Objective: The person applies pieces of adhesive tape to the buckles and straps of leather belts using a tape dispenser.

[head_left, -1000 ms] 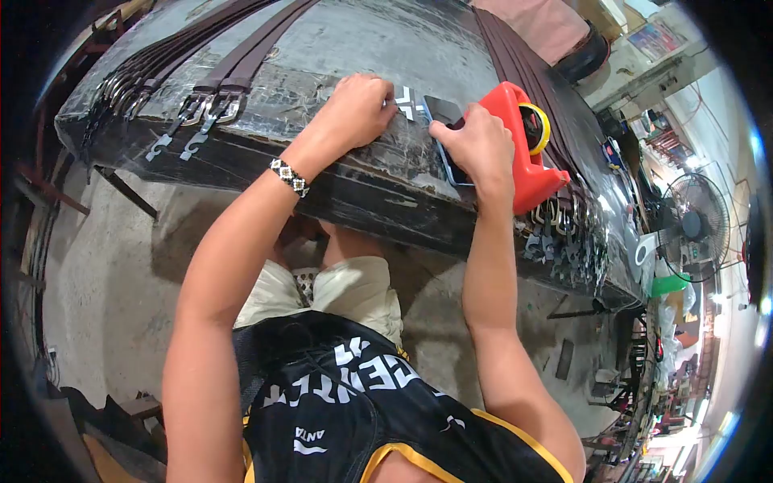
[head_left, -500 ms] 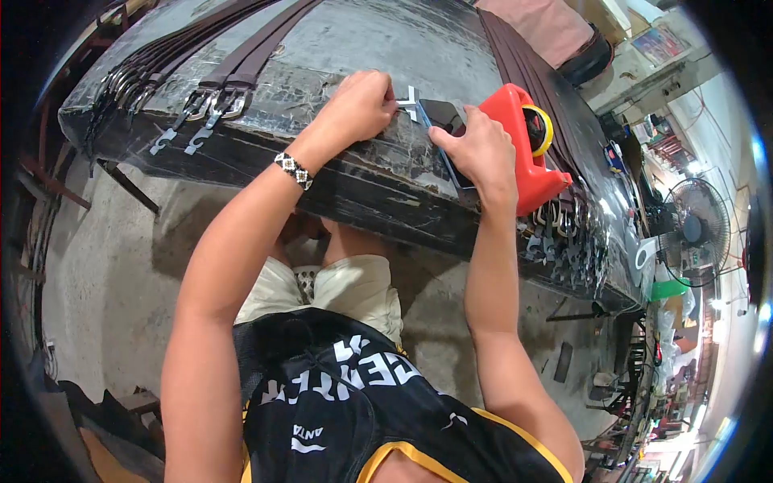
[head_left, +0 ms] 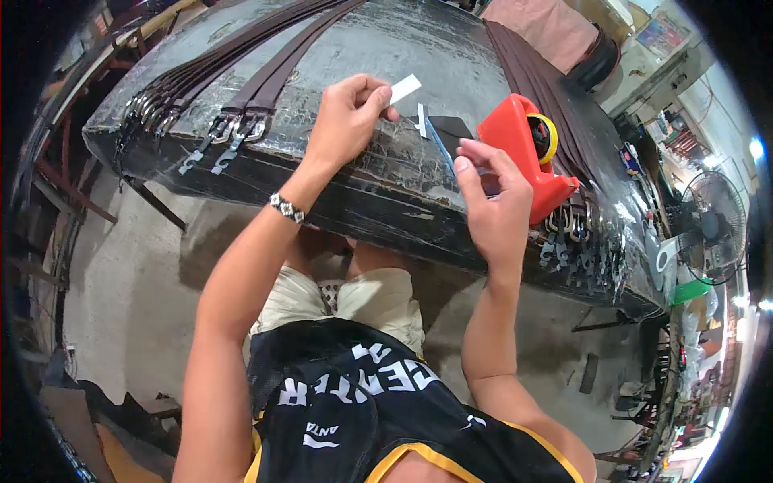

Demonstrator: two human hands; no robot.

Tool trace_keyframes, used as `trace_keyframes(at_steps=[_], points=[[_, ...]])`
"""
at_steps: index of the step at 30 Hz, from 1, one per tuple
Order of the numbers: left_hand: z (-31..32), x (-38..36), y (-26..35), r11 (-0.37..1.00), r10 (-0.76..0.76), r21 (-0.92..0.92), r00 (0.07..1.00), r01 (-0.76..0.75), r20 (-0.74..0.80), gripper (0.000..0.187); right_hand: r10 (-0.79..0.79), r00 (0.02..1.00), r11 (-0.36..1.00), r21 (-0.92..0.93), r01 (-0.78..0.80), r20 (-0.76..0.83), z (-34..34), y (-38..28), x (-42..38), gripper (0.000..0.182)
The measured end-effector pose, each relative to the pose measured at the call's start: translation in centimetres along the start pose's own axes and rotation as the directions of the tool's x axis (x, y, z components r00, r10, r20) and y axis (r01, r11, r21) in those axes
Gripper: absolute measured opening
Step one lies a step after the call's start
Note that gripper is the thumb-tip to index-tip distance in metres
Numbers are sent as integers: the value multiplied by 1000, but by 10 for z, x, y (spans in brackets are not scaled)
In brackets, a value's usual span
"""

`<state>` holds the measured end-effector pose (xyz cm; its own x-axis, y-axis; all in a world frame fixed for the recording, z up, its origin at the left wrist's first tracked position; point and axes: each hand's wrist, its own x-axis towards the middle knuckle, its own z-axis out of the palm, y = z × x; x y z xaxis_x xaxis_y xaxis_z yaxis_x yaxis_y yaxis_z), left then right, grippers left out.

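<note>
Between thumb and fingers, my left hand point(head_left: 351, 117) pinches a small white strip point(head_left: 405, 90) above the table. My right hand point(head_left: 497, 193) hovers at the table's front, its fingers bent and the thumb apart, with nothing seen in it. Just beyond it lies a dark flat piece with a blue edge point(head_left: 440, 145), partly hidden by the hand. Another white strip point(head_left: 423, 121) sits at the far end of that blue edge. To the right stands a red tape dispenser point(head_left: 515, 133) with a yellow-rimmed roll point(head_left: 547, 138).
Dark belts with metal buckles lie in bundles on the left point(head_left: 250, 109) and right point(head_left: 523, 60) of the black table point(head_left: 362, 60). Some buckle ends hang over its front edge. A fan point(head_left: 713, 217) stands at the far right. Pink cloth point(head_left: 539, 32) is at the back.
My left hand has lifted back from the blue edge, bringing a white strip with it. My right hand has drawn back toward me from the dark piece. The view has shifted slightly.
</note>
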<state>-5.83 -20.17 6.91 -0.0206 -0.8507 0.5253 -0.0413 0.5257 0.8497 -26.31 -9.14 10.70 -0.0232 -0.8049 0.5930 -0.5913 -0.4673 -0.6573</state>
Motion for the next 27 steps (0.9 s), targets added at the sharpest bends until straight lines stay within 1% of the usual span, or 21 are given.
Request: trace_keyframes(at_steps=[1,2,5,6,7,9,10,11,13,15,16,19,20,23,24,25,27], points=[[-1,-6,4,999,7,-39,1000,-6,16,23,49,998,995,80,-51,29,3,-1,-4,24],[-1,-11,8,996,30,-80,999,-28,33,22,-15,1000,986,166,13,13,12,8,-5,24],[-6,-35,30,990,63,-132,997,-56,47,18,116,989,943,304,-137,87,23,1,-7,24],[-11,-46,42,996,18,-93,994,-7,109,19,135,986,914,372,-163,100,29,0,-9,22],[-13,-60,53,994,-15,-103,990,29,137,21,174,972,860,457,-227,155,31,-2,-12,21],[-14,-87,62,988,-32,-146,987,56,159,24,229,930,710,605,-362,287,38,-12,-22,19],[-15,-100,67,982,-78,-158,981,106,175,26,221,913,708,588,-391,342,41,-9,-30,18],[-18,-110,68,983,-74,-151,982,100,172,29,190,899,709,578,-403,394,43,-5,-36,16],[-27,-127,68,995,-71,-57,976,85,206,35,225,874,637,614,-466,430,48,-6,-50,16],[-29,-141,65,996,-81,-25,986,85,149,35,216,897,700,580,-418,385,50,-9,-58,16],[-30,-146,74,982,-177,-49,978,183,109,28,212,909,730,561,-391,359,51,-11,-62,16],[-41,-156,62,994,-103,57,984,96,145,16,170,928,723,598,-347,333,55,-18,-69,17],[-44,-161,64,978,-205,68,970,198,133,11,197,921,711,598,-370,335,57,-18,-72,18],[-53,-163,74,963,-226,194,955,189,191,13,261,869,621,616,-484,420,54,-27,-75,19],[-53,-164,78,966,-210,189,963,177,170,15,243,861,566,655,-500,447,56,-23,-77,19],[-53,-165,79,964,-224,180,959,194,170,14,213,869,538,689,-486,447,59,-21,-79,19],[-54,-167,81,961,-253,159,952,226,172,13,217,840,429,725,-539,497,56,-22,-80,19]])
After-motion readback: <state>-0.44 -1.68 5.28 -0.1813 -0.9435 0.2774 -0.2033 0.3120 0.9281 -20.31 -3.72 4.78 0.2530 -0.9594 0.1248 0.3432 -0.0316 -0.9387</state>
